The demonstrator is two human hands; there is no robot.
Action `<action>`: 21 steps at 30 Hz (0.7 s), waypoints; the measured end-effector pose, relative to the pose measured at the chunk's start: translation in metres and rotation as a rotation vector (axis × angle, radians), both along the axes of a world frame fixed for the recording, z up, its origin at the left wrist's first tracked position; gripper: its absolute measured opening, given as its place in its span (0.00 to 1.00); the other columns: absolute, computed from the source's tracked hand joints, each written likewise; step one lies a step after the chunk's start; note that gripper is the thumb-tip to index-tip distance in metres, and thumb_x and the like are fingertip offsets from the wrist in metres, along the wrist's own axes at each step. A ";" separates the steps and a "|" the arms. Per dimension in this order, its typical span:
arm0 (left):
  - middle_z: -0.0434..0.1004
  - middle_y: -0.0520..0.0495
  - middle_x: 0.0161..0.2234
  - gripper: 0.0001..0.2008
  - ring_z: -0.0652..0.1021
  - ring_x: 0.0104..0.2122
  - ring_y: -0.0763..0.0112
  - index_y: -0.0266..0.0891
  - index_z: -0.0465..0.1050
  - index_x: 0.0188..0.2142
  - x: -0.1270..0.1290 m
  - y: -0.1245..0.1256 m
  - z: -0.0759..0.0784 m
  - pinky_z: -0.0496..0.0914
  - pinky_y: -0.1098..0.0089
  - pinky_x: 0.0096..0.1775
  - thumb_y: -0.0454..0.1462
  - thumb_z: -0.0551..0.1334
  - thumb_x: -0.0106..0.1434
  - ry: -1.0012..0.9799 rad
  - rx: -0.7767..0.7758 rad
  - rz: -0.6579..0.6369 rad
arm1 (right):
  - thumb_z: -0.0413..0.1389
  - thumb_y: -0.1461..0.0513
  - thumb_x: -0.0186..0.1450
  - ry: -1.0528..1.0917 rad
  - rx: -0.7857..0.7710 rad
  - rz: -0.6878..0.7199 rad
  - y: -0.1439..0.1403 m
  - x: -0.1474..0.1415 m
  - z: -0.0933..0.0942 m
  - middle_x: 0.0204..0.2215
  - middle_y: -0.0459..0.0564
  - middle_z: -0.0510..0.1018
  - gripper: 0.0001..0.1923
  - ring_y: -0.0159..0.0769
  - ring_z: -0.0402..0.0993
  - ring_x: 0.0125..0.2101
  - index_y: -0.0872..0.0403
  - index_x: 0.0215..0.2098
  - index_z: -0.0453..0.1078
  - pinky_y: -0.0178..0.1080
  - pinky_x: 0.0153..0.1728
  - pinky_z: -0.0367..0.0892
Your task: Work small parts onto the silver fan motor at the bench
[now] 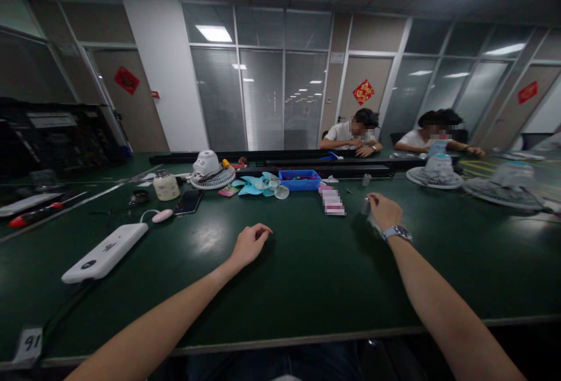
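Note:
Above the right half of the table, my right hand is closed, its fingertips at the top of a small silver cylinder. Something pale and see-through shows under that hand, too blurred to name. My left hand rests low over the table's middle, fingers curled together, nothing visible in them. A similar small grey cylinder stands farther back. Between the hands, toward the back, lie a pink-and-white pack, a blue tray with small parts, and light-blue fan blades.
At the left are a white power strip, a phone, a cream jar and a red-handled screwdriver. Fan housings stand at back left and right. Two people sit across the table.

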State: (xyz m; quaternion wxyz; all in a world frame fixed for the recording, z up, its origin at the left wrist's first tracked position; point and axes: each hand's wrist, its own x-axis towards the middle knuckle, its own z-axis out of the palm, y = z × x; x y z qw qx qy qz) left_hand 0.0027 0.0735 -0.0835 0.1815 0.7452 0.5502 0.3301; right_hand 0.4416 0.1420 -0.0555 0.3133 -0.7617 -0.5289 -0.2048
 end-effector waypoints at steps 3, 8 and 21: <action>0.77 0.49 0.30 0.14 0.75 0.34 0.66 0.42 0.78 0.40 0.000 -0.001 0.001 0.66 0.70 0.35 0.41 0.54 0.64 0.008 0.001 0.004 | 0.47 0.53 0.68 0.024 0.012 0.007 0.001 -0.001 -0.001 0.35 0.56 0.82 0.19 0.42 0.76 0.32 0.50 0.46 0.76 0.38 0.30 0.60; 0.78 0.49 0.32 0.15 0.75 0.35 0.64 0.43 0.78 0.40 0.000 -0.004 0.003 0.66 0.69 0.36 0.41 0.53 0.65 0.018 0.010 -0.002 | 0.47 0.54 0.68 0.054 0.003 0.017 0.000 0.000 -0.001 0.35 0.55 0.82 0.19 0.42 0.76 0.33 0.51 0.46 0.76 0.38 0.29 0.61; 0.78 0.49 0.32 0.14 0.75 0.34 0.64 0.43 0.78 0.41 0.001 -0.007 0.007 0.65 0.69 0.35 0.41 0.54 0.65 0.008 -0.001 -0.010 | 0.46 0.53 0.68 0.055 -0.089 0.010 -0.005 -0.005 0.003 0.38 0.57 0.81 0.20 0.46 0.77 0.36 0.51 0.46 0.76 0.40 0.30 0.62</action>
